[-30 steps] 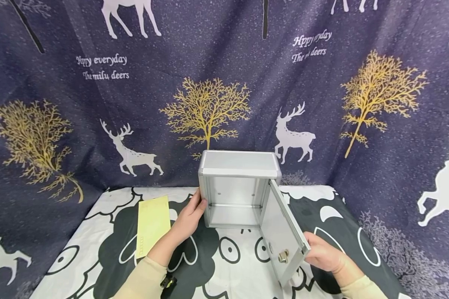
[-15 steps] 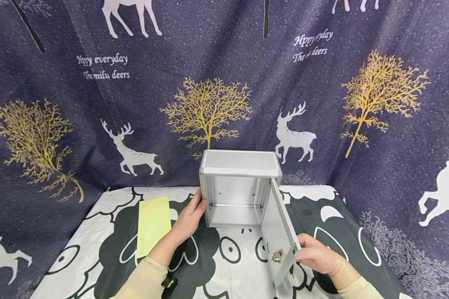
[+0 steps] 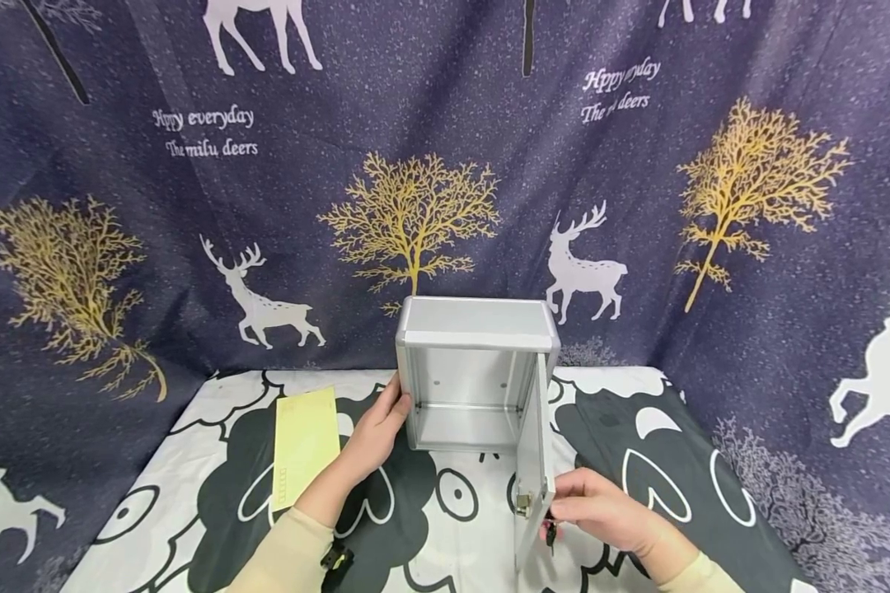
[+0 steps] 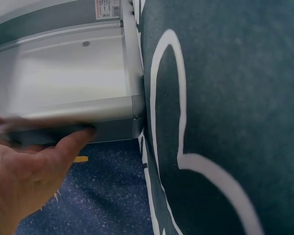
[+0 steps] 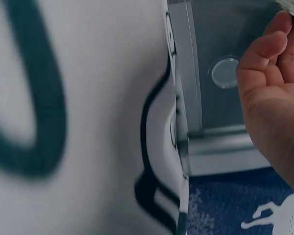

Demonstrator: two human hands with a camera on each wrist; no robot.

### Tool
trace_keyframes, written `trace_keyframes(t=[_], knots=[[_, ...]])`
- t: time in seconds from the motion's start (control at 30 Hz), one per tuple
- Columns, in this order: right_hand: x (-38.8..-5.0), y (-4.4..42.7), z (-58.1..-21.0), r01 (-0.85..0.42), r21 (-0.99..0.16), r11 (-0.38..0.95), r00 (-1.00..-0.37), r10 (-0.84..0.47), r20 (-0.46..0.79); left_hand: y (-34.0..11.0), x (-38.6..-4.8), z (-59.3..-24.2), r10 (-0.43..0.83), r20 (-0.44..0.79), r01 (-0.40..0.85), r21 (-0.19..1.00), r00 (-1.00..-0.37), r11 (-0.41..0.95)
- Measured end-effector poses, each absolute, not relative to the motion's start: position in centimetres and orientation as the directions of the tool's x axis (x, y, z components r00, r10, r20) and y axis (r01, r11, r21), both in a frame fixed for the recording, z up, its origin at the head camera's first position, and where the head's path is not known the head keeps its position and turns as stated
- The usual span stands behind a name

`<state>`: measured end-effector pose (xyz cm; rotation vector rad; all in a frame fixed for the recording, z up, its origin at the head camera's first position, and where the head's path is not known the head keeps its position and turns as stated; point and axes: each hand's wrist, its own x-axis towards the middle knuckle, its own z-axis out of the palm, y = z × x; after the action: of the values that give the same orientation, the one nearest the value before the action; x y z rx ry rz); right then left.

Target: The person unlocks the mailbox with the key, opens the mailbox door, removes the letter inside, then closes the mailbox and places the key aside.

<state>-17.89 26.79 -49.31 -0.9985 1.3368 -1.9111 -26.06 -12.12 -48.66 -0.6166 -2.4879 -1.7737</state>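
A silver metal box (image 3: 478,325) stands at the middle of the bed-like cloth, its front facing me. Its door (image 3: 534,453), hinged on the right, sticks out toward me. A brass-coloured latch (image 3: 523,504) shows on the door's inner face. My left hand (image 3: 374,424) rests against the box's left side, thumb and fingers extended; in the left wrist view it presses the side wall. At the door's outer face, my right hand (image 3: 601,511) has curled fingers and seems to pinch the key at the lock. A dark key ring (image 3: 550,534) hangs under its thumb.
A yellow envelope (image 3: 306,445) lies left of the box. The patterned cloth (image 3: 460,552) covers the surface, and a dark blue curtain with deer hangs behind. A round clear disc (image 5: 225,73) shows on the door's outer face in the right wrist view.
The door has swung leftward toward the box, and my right hand has moved left with it. The key ring has come into sight. My left hand and the box have stayed put.
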Motion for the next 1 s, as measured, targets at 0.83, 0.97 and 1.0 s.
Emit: trace_keyframes(t=[0.83, 0.97, 1.0], knots=[[-16.9, 21.8, -48.9, -0.106, -0.983, -0.151, -0.704, -0.686, 0.182, -12.0, -26.0, -48.7, 0.307, 0.255, 0.337, 0.906, -0.917, 0.255], [-16.9, 21.1, -48.9, -0.108, -0.982, -0.152, -0.715, -0.675, 0.183, -12.0, -26.0, -48.7, 0.308, 0.261, 0.344, 0.904, -0.915, 0.256], [-16.9, 20.8, -48.9, -0.098, -0.984, -0.151, -0.721, -0.671, 0.175, -12.0, -26.0, -48.7, 0.308, 0.261, 0.344, 0.904, -0.915, 0.255]])
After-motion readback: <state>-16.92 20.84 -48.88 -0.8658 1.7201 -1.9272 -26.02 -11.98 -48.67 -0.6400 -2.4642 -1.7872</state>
